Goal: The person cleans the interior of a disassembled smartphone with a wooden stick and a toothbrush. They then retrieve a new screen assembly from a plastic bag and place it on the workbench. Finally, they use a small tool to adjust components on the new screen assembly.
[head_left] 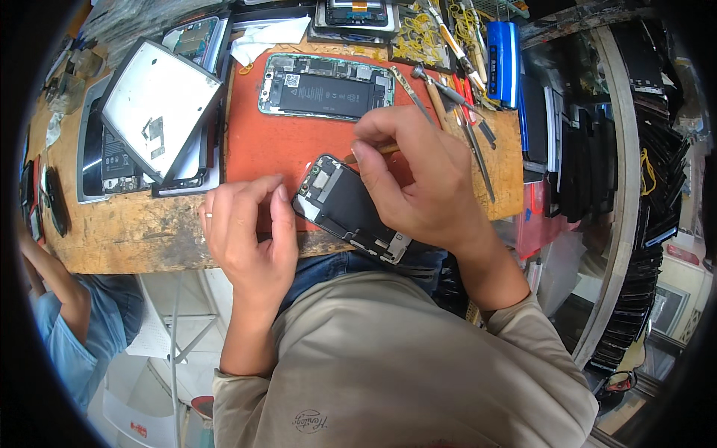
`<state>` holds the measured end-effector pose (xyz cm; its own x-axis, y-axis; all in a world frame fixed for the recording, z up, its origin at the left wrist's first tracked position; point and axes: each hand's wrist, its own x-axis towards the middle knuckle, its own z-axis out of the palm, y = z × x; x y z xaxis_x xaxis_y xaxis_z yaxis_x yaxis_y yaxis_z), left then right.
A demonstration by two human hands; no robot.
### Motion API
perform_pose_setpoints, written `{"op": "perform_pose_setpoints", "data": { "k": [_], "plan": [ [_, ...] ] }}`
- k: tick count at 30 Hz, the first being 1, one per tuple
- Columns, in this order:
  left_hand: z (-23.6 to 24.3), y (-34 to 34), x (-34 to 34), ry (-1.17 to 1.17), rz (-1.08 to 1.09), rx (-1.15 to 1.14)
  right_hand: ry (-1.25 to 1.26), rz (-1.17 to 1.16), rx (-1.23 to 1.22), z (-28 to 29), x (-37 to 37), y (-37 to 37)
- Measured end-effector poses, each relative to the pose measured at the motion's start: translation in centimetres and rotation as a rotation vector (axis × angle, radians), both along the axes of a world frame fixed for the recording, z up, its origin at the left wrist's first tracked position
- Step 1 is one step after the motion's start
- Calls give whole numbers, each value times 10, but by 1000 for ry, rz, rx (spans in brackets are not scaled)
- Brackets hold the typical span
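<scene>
A phone screen assembly [349, 203] lies tilted, inner side up, over the near edge of the red mat; its black backing and silver metal parts show. My right hand [426, 175] is closed around a thin brown-handled tool [377, 151], whose tip is by the assembly's upper edge. That hand covers part of the assembly's right side. Beside the left end is my left hand [250, 231], thumb and forefinger pinched together. Whether anything is between them, I cannot make out. Farther back on the mat rests an opened phone body [326, 86] with its black battery and circuit board exposed.
Tweezers [409, 91] and several slim tools lie right of the opened phone, near a blue box [503, 66]. Stacked device parts with a white panel [158, 104] stand left of the red mat [258, 153]. Another person's arm [60, 280] is at far left.
</scene>
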<state>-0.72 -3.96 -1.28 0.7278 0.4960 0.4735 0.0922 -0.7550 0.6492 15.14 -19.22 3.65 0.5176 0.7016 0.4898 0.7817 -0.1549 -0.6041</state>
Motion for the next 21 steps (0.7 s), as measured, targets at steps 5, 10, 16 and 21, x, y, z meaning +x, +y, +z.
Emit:
{"op": "perform_pose_setpoints", "data": {
  "k": [5,10,16,21],
  "plan": [
    [1,-2,3,-78,-11,-174,-33,34,14,1,0,5],
    [7,0,7,-32,-39,-163,-187,28,-174,9,-3,7],
    [6,2,14,-15,-25,-144,-127,37,-150,15,0,13],
    [1,1,11,-43,-7,-158,-61,14,-113,17,-1,9]
  ]
}}
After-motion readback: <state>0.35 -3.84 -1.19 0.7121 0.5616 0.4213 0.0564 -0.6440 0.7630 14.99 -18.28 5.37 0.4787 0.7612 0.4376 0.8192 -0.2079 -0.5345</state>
